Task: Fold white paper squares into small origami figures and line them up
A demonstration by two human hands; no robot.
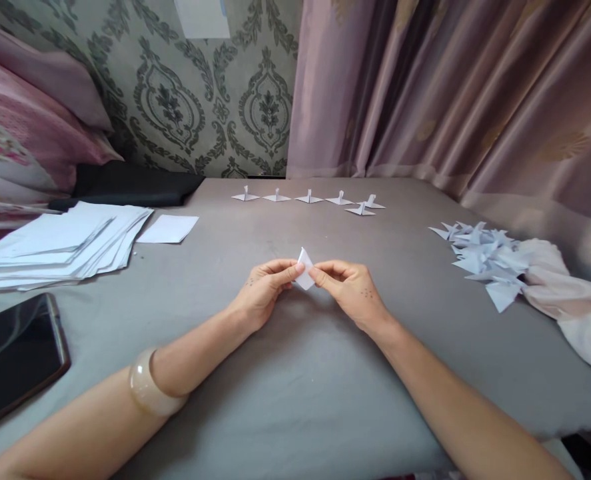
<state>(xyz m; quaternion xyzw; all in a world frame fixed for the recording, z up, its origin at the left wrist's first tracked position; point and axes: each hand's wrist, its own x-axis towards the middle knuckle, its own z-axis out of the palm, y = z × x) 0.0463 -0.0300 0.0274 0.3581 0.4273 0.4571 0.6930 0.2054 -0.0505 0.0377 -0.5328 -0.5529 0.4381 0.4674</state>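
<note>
A small piece of folded white paper, diamond-shaped with a point at the top, is held up between both hands over the grey surface. My left hand pinches its left side, thumb in front. On the right side, my right hand grips the paper the same way, its thumb on the near face. The fingers behind the paper are partly hidden. Beyond the hands, several folded paper cranes stand in a row toward the far edge.
A stack of white paper lies at the left, with a single sheet beside it. A phone rests nearer, and a black folded item sits behind. At the right are piled paper cranes and a pale cloth.
</note>
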